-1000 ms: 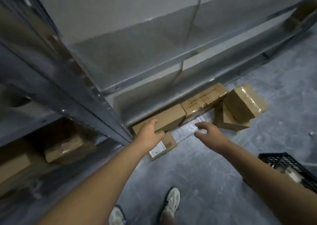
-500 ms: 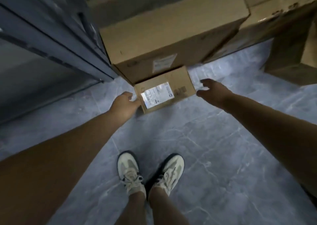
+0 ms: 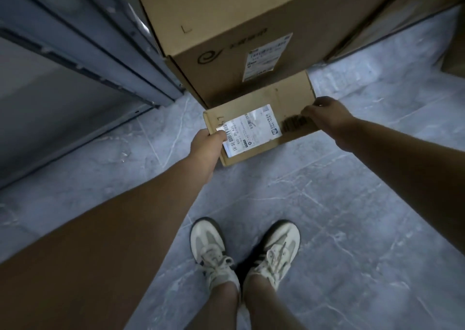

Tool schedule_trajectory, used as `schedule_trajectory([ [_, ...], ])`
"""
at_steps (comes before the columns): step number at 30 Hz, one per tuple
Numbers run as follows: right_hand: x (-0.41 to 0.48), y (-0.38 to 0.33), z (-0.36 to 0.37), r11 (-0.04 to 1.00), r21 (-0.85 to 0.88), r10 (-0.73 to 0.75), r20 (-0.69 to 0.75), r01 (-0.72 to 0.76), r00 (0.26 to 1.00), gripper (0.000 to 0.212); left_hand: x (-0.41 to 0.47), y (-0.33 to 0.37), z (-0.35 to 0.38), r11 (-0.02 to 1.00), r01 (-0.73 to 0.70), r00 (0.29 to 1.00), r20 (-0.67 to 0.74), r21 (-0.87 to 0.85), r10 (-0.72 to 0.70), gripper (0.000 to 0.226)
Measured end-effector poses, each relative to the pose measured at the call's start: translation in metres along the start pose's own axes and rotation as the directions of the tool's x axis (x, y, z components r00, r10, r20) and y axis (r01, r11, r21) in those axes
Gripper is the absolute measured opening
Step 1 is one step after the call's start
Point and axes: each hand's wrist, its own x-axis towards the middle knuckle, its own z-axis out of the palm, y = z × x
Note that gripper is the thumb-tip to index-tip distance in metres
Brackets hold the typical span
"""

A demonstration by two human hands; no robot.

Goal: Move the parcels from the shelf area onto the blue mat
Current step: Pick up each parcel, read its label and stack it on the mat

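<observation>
A small flat cardboard parcel (image 3: 266,108) with a white shipping label lies on the grey floor, its far edge tucked under a large cardboard box (image 3: 226,22). My left hand (image 3: 205,148) grips the parcel's near left corner, thumb on the label. My right hand (image 3: 327,118) holds its right edge, fingers curled over the top. The blue mat is out of view.
A grey metal shelf upright (image 3: 100,60) stands to the left of the boxes. More cardboard boxes (image 3: 407,10) sit at the upper right. My two feet in white sneakers (image 3: 244,251) stand on the marbled grey floor (image 3: 364,216) just behind the parcel.
My view has dropped closer to the floor. Both hands, earlier apart beside the small parcel, have closed onto its left corner and right edge.
</observation>
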Motion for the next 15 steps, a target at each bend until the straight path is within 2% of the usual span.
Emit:
schedule_trajectory([
  [5, -0.112, -0.031, -0.06, 0.992, 0.115, 0.044, 0.002, -0.044, 0.999, 0.029, -0.106, 0.037, -0.031, 0.996, -0.072, 0.997, 0.019, 0.06, 0.071, 0.017],
  [8, -0.186, -0.056, -0.109, 0.979, 0.19, 0.076, -0.015, -0.072, 0.997, 0.03, -0.187, 0.07, -0.05, 0.983, -0.155, 0.987, 0.066, 0.103, 0.149, 0.028],
  [15, -0.349, -0.127, -0.215, 0.96, 0.281, -0.024, 0.012, 0.02, 1.0, 0.038, -0.38, 0.152, -0.084, 0.931, -0.357, 0.934, 0.035, 0.077, 0.355, 0.04],
])
